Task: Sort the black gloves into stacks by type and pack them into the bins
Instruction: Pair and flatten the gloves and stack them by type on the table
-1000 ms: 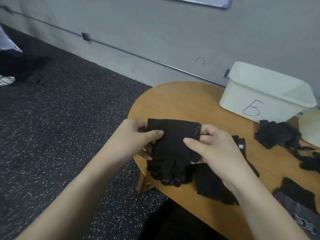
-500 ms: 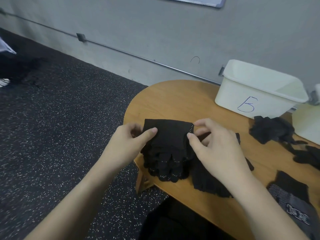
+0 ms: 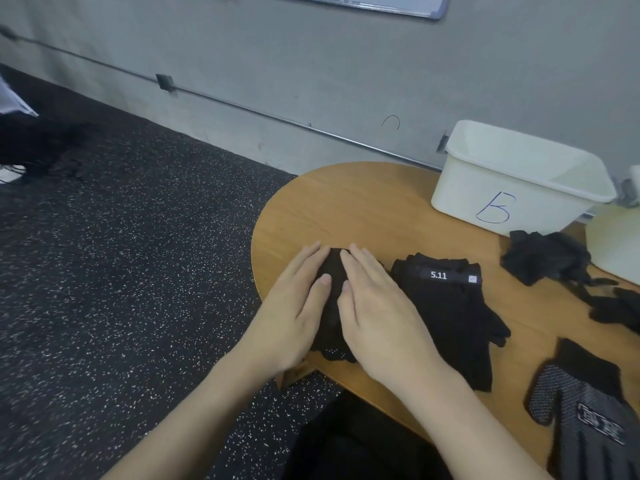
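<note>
Now lowered onto the wooden table (image 3: pixel 363 209), no longer pinched up by its cuff: dotted glove stack (image 3: pixel 333 306), lying at the table's near left edge. Pressing flat on it side by side: left hand (image 3: pixel 294 306) and right hand (image 3: pixel 377 306), fingers straight, gripping nothing. Lying just right of it: 5.11 glove stack (image 3: pixel 450 306). Sitting at the far edge: white bin marked B (image 3: pixel 512 188), with loose black gloves (image 3: pixel 543 254) heaped in front. Lying at near right: grey dotted glove (image 3: pixel 581 410).
</note>
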A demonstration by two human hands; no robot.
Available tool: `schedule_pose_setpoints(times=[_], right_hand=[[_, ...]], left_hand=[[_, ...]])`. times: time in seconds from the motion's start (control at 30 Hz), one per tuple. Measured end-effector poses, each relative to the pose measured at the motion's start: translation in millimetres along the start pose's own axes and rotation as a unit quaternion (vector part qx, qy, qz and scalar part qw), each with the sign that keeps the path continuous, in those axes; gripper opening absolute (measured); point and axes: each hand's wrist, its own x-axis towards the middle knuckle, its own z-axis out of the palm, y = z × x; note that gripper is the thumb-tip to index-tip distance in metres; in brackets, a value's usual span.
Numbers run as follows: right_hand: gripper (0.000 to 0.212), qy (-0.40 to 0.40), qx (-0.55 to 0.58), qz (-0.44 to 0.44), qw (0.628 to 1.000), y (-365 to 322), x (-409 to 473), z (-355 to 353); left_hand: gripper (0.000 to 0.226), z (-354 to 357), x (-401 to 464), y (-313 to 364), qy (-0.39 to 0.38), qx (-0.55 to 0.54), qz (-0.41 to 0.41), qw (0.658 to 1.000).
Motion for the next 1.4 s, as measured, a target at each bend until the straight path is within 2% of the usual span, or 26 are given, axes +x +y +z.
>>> schedule_pose_setpoints(times=[0.13, 0.4, 0.53, 0.6, 0.7, 0.77, 0.83, 0.9, 1.13, 1.4], right_hand=[[0.056, 0.006, 0.001, -0.003, 1.000, 0, -4, 13], [0.056, -0.013, 0.028, 0.013, 0.999, 6, -9, 15], [0.056, -0.031, 0.027, 0.015, 0.999, 2, -8, 8], [0.057, -0.037, 0.060, 0.024, 0.997, 1, -7, 0], [0.061, 0.016, 0.118, 0.030, 0.992, 1, -21, -20], [0.059, 0.056, 0.133, 0.027, 0.989, 7, -37, -37], [0.055, 0.091, 0.131, 0.030, 0.987, 21, -55, -55], [0.050, 0.122, 0.124, 0.041, 0.984, 43, -74, -74], [0.035, 0.144, 0.104, 0.168, 0.970, 145, -151, -107], [0.028, 0.103, 0.053, 0.281, 0.953, 210, -243, -118]], left_hand=[[0.048, 5, -7, -10, -0.003, -0.055, 0.003, 0.998], [0.049, 6, -8, -13, -0.026, -0.035, 0.003, 0.999], [0.058, -8, -8, -2, -0.052, 0.100, 0.000, 0.994], [0.060, -19, -5, 9, -0.062, 0.172, 0.006, 0.983], [0.060, -30, -5, 33, -0.054, 0.216, 0.014, 0.975], [0.059, -31, -11, 54, -0.015, 0.224, 0.029, 0.974], [0.054, -26, -20, 80, 0.034, 0.190, 0.066, 0.979], [0.048, -12, -31, 109, 0.050, 0.143, 0.113, 0.982], [0.043, 81, -53, 164, -0.075, 0.146, 0.277, 0.947], [0.052, 205, -34, 150, -0.260, 0.191, 0.265, 0.909]])
